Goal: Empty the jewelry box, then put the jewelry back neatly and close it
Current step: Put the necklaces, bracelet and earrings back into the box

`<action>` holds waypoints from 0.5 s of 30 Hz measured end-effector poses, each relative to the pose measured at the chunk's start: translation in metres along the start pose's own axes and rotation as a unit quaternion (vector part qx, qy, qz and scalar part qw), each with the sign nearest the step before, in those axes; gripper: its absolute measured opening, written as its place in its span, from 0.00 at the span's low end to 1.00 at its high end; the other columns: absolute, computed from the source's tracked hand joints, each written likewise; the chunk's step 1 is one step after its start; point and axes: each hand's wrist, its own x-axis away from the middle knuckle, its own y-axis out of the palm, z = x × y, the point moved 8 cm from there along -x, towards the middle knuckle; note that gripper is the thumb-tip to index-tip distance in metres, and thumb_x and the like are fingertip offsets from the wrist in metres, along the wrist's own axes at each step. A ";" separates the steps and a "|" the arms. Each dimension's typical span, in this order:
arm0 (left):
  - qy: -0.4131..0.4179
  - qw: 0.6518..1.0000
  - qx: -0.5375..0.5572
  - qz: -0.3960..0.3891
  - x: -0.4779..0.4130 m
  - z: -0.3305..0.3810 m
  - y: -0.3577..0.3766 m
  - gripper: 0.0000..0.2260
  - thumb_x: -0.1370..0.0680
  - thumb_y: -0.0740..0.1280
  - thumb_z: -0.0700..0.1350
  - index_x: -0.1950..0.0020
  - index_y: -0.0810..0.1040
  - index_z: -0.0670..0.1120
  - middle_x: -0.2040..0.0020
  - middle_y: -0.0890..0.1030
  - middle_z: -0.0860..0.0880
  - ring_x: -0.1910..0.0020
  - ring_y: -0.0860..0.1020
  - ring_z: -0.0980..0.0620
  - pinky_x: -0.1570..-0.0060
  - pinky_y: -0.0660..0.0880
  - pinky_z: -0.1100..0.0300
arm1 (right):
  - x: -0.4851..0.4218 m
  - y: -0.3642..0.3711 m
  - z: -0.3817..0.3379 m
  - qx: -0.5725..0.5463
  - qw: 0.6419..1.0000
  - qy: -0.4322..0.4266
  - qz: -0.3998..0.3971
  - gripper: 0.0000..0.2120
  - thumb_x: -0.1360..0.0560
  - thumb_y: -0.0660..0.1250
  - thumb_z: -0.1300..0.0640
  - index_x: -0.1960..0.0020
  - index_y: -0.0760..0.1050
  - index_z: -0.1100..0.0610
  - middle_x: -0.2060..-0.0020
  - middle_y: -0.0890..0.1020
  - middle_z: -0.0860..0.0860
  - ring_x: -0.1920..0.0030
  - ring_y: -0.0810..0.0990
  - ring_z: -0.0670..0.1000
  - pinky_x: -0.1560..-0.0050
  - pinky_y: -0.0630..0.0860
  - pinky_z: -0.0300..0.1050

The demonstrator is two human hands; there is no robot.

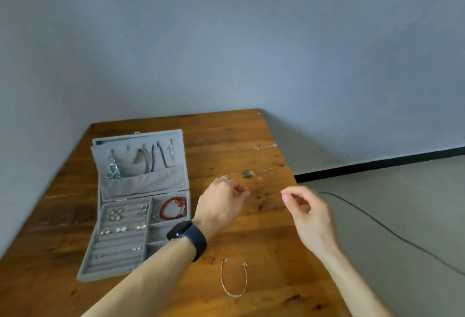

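The left hand (221, 201) hovers above the brown wooden plank table (264, 241), fingers curled in and thumb tip pressed against the forefinger tip in a tight pinch. The right hand (307, 213) hovers level with it, a little to the right, over the table's right edge, with thumb and forefinger closed in the same way and the other fingers curled under. Whether anything thin runs between the two pinches cannot be made out; neither hand touches the table.

The grey velvet-lined jewelry box (113, 274) sits open on the left of the table, its lid (141, 183) leaning back on the far side. One red bead bracelet (173, 207) lies coiled in the far right compartment. The two compartments nearer than it are partly hidden by the left forearm, so their contents are unclear. On the ridged rolls at the left sit small pale earrings or studs in about seven clusters, too small to count singly. In the lid hang roughly five chains or strands, one carrying a silver and teal pendant (113, 171); their lower ends disappear into the lid's pocket.

One thin gold open bangle (234, 279) lies on the near part of the table, between the two forearms and well apart from the box.

The left wrist wears one dark smartwatch (187, 237), and a silver ring (224, 178) shows on that hand. One black cable (392, 231) trails across the grey floor at the right.
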 end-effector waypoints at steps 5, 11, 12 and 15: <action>0.009 0.998 -0.069 -0.008 -0.090 0.014 0.041 0.09 0.19 0.64 0.53 0.44 0.82 0.53 0.46 0.78 0.54 0.46 0.77 0.51 0.48 0.78 0.55 | -0.093 0.013 0.048 0.040 0.999 0.014 -0.004 0.05 0.21 0.68 0.52 0.52 0.80 0.42 0.52 0.80 0.35 0.49 0.76 0.36 0.56 0.69 0.24; -0.002 0.998 -0.067 0.008 -0.164 0.011 0.074 0.09 0.20 0.65 0.53 0.45 0.83 0.53 0.45 0.79 0.52 0.44 0.76 0.49 0.45 0.76 0.53 | -0.166 0.047 0.095 0.084 0.995 0.042 -0.025 0.03 0.21 0.67 0.51 0.51 0.80 0.45 0.52 0.78 0.40 0.51 0.76 0.42 0.57 0.64 0.24; -0.005 0.998 -0.062 0.013 -0.170 0.010 0.077 0.09 0.20 0.65 0.52 0.45 0.83 0.53 0.44 0.79 0.52 0.43 0.76 0.49 0.45 0.75 0.53 | -0.175 0.052 0.100 0.085 0.995 0.041 -0.025 0.04 0.21 0.67 0.51 0.50 0.81 0.45 0.52 0.79 0.42 0.51 0.76 0.42 0.56 0.64 0.24; -0.011 0.998 -0.055 0.026 -0.181 0.007 0.090 0.09 0.20 0.66 0.53 0.45 0.84 0.54 0.42 0.79 0.52 0.40 0.73 0.48 0.43 0.73 0.54 | -0.194 0.062 0.108 0.084 0.995 0.045 -0.020 0.04 0.21 0.68 0.52 0.49 0.81 0.46 0.50 0.79 0.44 0.50 0.77 0.44 0.55 0.65 0.25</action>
